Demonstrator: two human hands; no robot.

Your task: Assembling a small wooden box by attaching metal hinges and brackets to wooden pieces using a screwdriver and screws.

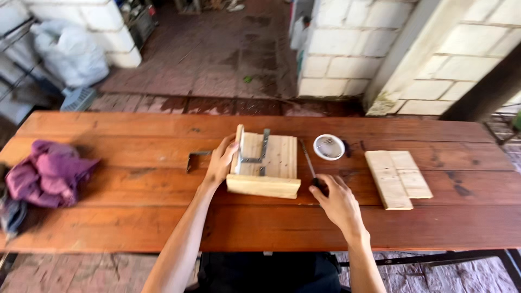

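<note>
wooden box (268,163) steadied by left hand (220,163).

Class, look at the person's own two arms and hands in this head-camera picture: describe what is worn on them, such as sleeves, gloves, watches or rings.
Both forearms are bare as far as the picture shows; no sleeve reaches into view. The left hand and the right hand wear no gloves. No watch, bracelet or ring is visible on either wrist or on the fingers, though fine details are too small to rule out.

Both forearms are bare to the frame's edge, unsleeved, above dark trousers; no rings or watch show.
</note>
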